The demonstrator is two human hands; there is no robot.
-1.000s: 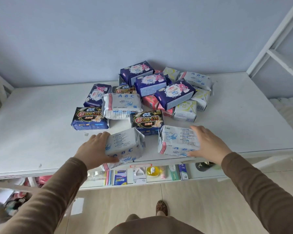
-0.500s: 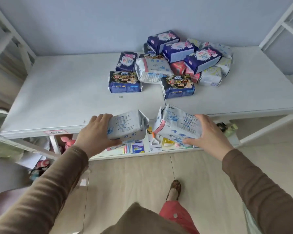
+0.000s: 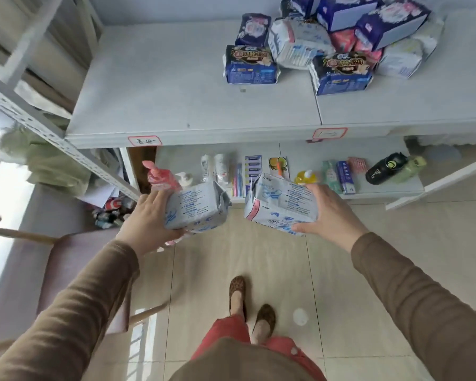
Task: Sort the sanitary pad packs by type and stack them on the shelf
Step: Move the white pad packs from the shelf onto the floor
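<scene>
My left hand grips a white and blue ABC pad pack, held in the air in front of the shelf's edge. My right hand grips a second white ABC pad pack with a pink stripe, level with the first. Both packs hang over the floor, below the upper shelf board. A heap of mixed pad packs lies on that board at the far right: dark blue packs, white packs, pink ones. A dark blue pack with gold lettering lies at the heap's near left.
The lower shelf carries small toiletries, a yellow bottle and a black bottle. A pink spray bottle stands behind my left hand. A perforated metal upright slants at the left. A pink chair stands lower left.
Both hands have lifted their ABC packs off the upper shelf board and drawn them back and down below its front edge. The view has swung down and left.
</scene>
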